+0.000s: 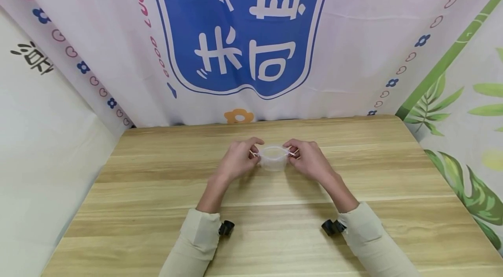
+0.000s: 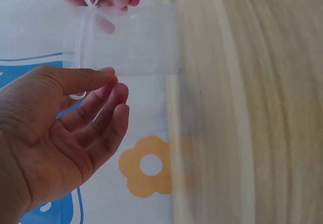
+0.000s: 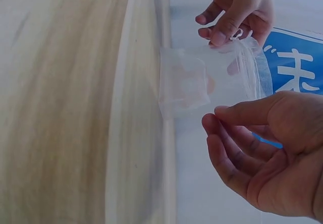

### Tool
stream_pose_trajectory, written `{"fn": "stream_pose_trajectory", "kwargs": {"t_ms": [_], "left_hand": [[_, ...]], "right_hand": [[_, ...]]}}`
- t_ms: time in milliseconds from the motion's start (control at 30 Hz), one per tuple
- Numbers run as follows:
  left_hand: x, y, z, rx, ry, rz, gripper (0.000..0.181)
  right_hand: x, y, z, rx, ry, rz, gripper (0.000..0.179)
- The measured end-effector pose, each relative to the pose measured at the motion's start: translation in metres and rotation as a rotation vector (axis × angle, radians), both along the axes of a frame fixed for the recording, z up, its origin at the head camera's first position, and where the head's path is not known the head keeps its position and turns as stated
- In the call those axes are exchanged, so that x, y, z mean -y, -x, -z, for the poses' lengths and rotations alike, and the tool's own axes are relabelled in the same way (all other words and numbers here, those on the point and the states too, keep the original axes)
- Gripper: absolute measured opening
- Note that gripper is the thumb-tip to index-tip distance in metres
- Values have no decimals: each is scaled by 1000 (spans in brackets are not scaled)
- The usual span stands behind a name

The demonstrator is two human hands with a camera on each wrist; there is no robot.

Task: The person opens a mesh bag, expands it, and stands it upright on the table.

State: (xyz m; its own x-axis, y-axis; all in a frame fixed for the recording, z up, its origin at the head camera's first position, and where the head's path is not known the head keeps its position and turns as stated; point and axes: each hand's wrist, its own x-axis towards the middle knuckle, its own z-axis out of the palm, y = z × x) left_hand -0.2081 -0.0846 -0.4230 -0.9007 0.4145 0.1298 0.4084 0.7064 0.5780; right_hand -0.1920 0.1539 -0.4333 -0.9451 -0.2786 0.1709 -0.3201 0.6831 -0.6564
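Observation:
A small, sheer white drawstring pouch [image 1: 273, 164] is held up over the table, its mouth spread into an oval. My left hand [image 1: 239, 157] pinches one side edge near the top, between thumb and forefinger. On the opposite edge, my right hand [image 1: 309, 159] pinches in the same way. Thin white cord loops stick out at both sides, by the fingers. In the right wrist view, a faint rectangular outline shows through the pouch [image 3: 184, 80]; I cannot tell whether something lies inside. The left wrist view shows the pouch [image 2: 141, 40] hanging flat between both hands.
The wood-grain table [image 1: 275, 233] spreads below the arms. At its far edge hangs a white cloth [image 1: 365, 63] with a blue emblem and an orange flower. Leaf-patterned fabric [image 1: 463, 146] is on the right. A small black device [image 1: 226, 228] sits at the left sleeve cuff, another [image 1: 332, 227] at the right.

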Motion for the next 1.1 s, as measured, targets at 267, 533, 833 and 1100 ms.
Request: {"fn": "stream_pose_trajectory", "kwargs": {"t_ms": [267, 533, 833, 1100], "left_hand": [[-8, -1, 6, 1, -60, 8, 37], [-14, -3, 10, 6, -75, 18, 39], [-8, -3, 5, 41, -29, -24, 44], [2, -1, 1, 71, -29, -9, 52]], "right_hand": [[7, 1, 5, 8, 47, -6, 22], [12, -2, 7, 29, 32, -8, 25], [5, -2, 1, 33, -3, 7, 31], [-2, 0, -3, 54, -36, -11, 37]]}}
